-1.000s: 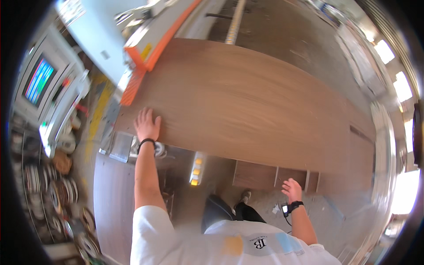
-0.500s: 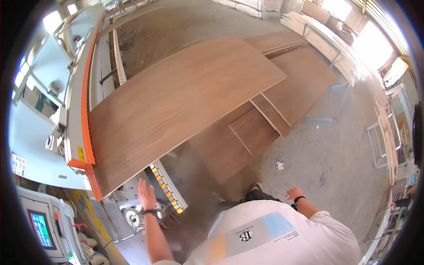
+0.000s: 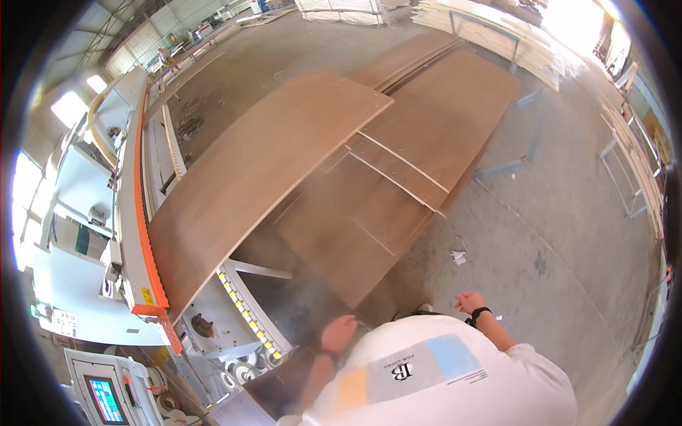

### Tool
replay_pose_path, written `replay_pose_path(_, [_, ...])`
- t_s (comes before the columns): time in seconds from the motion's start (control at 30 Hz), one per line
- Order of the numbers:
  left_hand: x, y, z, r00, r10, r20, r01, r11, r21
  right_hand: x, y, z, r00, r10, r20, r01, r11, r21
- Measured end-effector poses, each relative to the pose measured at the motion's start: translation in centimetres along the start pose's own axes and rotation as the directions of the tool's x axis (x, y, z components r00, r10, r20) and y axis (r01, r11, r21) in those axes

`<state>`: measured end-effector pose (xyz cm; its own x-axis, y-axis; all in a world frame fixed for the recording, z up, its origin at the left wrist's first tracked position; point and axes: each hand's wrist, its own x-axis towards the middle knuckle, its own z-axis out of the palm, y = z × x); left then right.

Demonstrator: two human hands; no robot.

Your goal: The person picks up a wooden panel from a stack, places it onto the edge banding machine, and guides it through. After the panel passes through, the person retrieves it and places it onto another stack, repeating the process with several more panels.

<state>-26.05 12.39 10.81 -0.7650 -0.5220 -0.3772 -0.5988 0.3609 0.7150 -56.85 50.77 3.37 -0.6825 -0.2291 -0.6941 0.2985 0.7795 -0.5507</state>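
Observation:
My left hand [image 3: 339, 334] hangs low in front of my body, a little blurred, with its fingers loosely bent and nothing seen in it. Out to the right, my right hand [image 3: 469, 302] is held over the floor, loosely curled and empty, a dark band around the wrist. Neither hand touches a board. Ahead of me a large brown wood-look panel [image 3: 277, 149] lies with its left edge at the orange-edged machine [image 3: 147, 234]. Beyond and to its right is a stack of brown panels [image 3: 433, 135], nearest to my hands, with narrow light-edged strips [image 3: 401, 167] on top.
A control box with a lit screen [image 3: 105, 399] stands at the lower left. A support rail with yellow rollers [image 3: 245, 310] runs beside the machine, near white rolls [image 3: 241, 370]. White scraps [image 3: 458, 256] lie on the grey floor. Pale timber stacks [image 3: 490, 39] stand at the far right.
My left hand has dropped away from the large panel's near edge and come in toward my body. My view has shifted right; the large panel appears farther left, uncovering more of the stack.

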Motion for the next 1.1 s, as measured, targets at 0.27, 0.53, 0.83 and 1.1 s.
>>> replay_pose_path(0.27, [4.5, 7.2, 4.9, 0.984, -0.060, 0.171, 0.030, 0.984, 0.176, 2.2, 6.8, -8.3, 0.974, 0.225, 0.000, -0.223, 0.964, 0.143])
replay_pose_path(0.53, [10.8, 4.2, 9.2, 0.965, -0.051, 0.258, -0.023, 0.960, 0.278, 5.8, 10.6, -11.0, 0.950, 0.300, -0.089, -0.208, 0.817, 0.537])
replay_pose_path(0.83, [24.4, -2.3, 10.4, 0.770, 0.213, 0.601, -0.557, 0.684, 0.471, 9.3, 5.5, -11.4, 0.925, 0.378, -0.027, -0.299, 0.770, 0.564])
replay_pose_path(1.1, [34.9, 4.8, 9.1, 0.922, -0.013, 0.387, -0.137, 0.923, 0.359, 20.3, -4.2, -15.2, 0.970, 0.194, -0.149, -0.141, 0.942, 0.304])
